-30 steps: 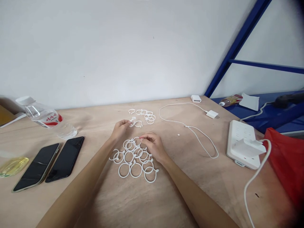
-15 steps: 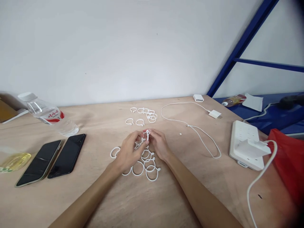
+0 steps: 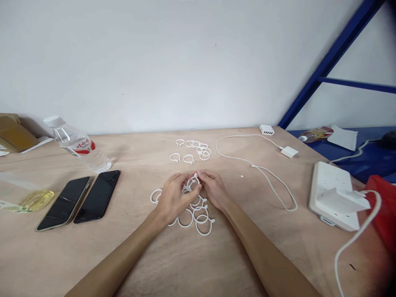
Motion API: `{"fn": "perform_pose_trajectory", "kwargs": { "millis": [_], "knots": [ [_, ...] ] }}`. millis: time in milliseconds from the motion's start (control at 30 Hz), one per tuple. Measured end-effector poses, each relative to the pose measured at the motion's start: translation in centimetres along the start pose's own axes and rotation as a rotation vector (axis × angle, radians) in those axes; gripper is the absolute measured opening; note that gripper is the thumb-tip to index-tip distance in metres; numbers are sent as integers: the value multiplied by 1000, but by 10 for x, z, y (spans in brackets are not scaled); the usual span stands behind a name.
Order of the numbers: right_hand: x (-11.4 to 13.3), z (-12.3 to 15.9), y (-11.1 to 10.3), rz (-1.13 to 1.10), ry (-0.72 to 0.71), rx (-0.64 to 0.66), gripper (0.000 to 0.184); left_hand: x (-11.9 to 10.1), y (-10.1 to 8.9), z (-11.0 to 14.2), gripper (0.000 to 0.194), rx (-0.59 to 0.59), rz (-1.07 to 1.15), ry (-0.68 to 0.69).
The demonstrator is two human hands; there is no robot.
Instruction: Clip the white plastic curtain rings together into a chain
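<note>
Between both hands is a white plastic ring (image 3: 189, 184) with a small tab at its top. My left hand (image 3: 174, 197) grips its left side, fingers closed. With thumb and fingers pinched together, my right hand (image 3: 214, 187) holds the tab end. Under and around the hands lie several more white rings (image 3: 203, 228), some overlapping, each with a small clip-like knob where visible. Farther back on the wooden table is a second group of white rings (image 3: 204, 153), partly heaped. My left hand hides part of the near rings.
On the left stand a water bottle (image 3: 85, 144), two phones (image 3: 97, 197) and a container of yellow liquid (image 3: 38, 201). To the right are a white cable (image 3: 262, 168), a charger (image 3: 289, 152), a power strip (image 3: 332, 194) and a red bag (image 3: 382, 210). A wall rises behind.
The held ring has turned from nearly edge-on to showing its round opening. The whole view has shifted, so the table things appear farther right.
</note>
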State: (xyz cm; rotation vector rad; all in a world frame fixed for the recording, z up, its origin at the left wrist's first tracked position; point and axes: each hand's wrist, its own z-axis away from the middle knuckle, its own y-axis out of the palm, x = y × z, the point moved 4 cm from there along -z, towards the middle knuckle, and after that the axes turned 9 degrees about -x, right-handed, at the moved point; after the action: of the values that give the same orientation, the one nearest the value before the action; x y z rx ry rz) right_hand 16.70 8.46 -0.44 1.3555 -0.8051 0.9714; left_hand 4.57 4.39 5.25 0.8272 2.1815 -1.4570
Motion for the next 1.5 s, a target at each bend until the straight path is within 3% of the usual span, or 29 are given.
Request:
{"fn": "perform_pose_trajectory", "kwargs": {
  "millis": [167, 400, 567, 633, 800, 900, 1000, 1167, 1367, 1500],
  "knots": [
    [1, 3, 1, 19, 32, 44, 23, -2, 3, 1, 20, 36, 39, -45],
    [-1, 1, -1, 20, 52, 6, 27, -2, 8, -1, 25, 60, 75, -128],
    [-2, 0, 0, 75, -21, 9, 27, 0, -3, -12, 33, 195, 105, -9],
    [-1, 3, 3, 163, -46, 56, 26, 12, -7, -24, 37, 190, 90, 66],
    [7, 11, 14, 465, -305, 140, 15, 71, -1, -66, 41, -24, -215, 175],
    [9, 12, 13, 537, -391, 82, 17, 100, 12, -83, 35, 6, -281, 211],
    [9, 9, 9, 532, -401, 12, 19, 109, 16, -86, 25, 10, -281, 215],
    [6, 5, 5, 470, -328, -50, 18, 87, 12, -65, 20, -40, -258, 170],
    [1, 1, -2, 286, -192, -130, 26, 39, 4, -33, 14, 40, 7, 115],
    [-2, -2, -4, 143, -137, -133, 26, 21, 0, -22, 16, -17, 89, 104]
  ]
}}
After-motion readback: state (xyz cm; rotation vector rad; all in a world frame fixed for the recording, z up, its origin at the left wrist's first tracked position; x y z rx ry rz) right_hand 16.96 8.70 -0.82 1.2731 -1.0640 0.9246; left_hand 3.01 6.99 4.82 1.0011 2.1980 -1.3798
